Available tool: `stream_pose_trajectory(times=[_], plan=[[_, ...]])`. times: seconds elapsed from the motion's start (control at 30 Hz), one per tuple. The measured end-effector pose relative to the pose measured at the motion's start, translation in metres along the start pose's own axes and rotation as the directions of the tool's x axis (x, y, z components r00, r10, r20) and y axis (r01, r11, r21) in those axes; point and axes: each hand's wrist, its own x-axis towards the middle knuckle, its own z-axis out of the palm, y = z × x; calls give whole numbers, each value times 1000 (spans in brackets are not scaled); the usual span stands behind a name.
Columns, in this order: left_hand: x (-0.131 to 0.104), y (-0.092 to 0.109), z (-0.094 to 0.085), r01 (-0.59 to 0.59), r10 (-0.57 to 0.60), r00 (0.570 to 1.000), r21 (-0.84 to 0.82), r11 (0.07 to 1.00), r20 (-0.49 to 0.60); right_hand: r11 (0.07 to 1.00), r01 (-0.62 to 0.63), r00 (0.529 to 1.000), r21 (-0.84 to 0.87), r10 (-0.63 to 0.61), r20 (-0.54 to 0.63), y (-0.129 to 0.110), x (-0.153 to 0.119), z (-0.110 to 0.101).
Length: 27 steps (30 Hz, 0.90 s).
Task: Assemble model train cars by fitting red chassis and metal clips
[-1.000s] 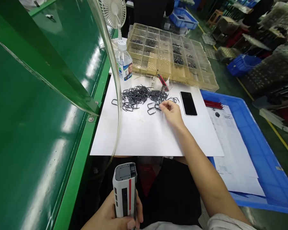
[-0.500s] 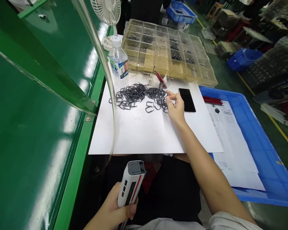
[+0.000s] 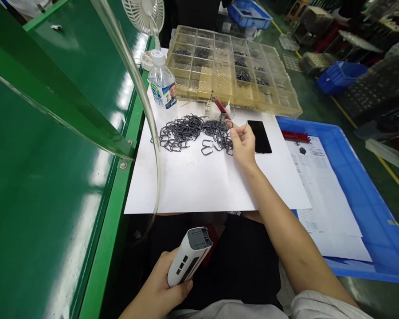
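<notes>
My left hand (image 3: 168, 283) is wrapped around a white handheld device (image 3: 189, 257) with a grey end, dark slots and a red stripe, held low over my lap. My right hand (image 3: 242, 141) is closed in a pinch at the right end of a heap of dark bent clips (image 3: 186, 128). A thin dark curved clip (image 3: 230, 124) shows between its fingertips. The heap lies on a white sheet (image 3: 193, 186), with a few clips loose in front. Just right of that hand lies a black phone (image 3: 259, 137).
Behind the heap stands a clear compartment box (image 3: 219, 95) with dark parts. A water bottle (image 3: 162, 84) and a small fan (image 3: 146, 15) stand at left, near a clear tube (image 3: 142, 88) and green frame (image 3: 118, 177). At right, a blue tray (image 3: 362, 195) holds papers (image 3: 326, 186).
My left hand has tilted the white device to the right. My right hand has lifted slightly at the heap's edge, and a dark curved clip now shows at its fingertips.
</notes>
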Motion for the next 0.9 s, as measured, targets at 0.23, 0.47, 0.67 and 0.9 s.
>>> stream_pose_trajectory(times=[0.23, 0.47, 0.67, 0.9], plan=[[0, 13, 0, 8, -9, 1000, 146, 989, 11, 938, -200, 862, 282, 32, 505, -119, -118, -22], [4, 29, 8, -14, -1, 997, 184, 983, 82, 974, 209, 697, 85, -210, 686, -165, -155, -45], [0, 25, 12, -33, 17, 992, 127, 991, 125, 974, 220, 732, 61, -206, 650, -168, -165, -50], [0, 31, 16, -49, 30, 987, 121, 991, 159, 962, 273, 751, 13, -222, 623, -174, -176, -51]])
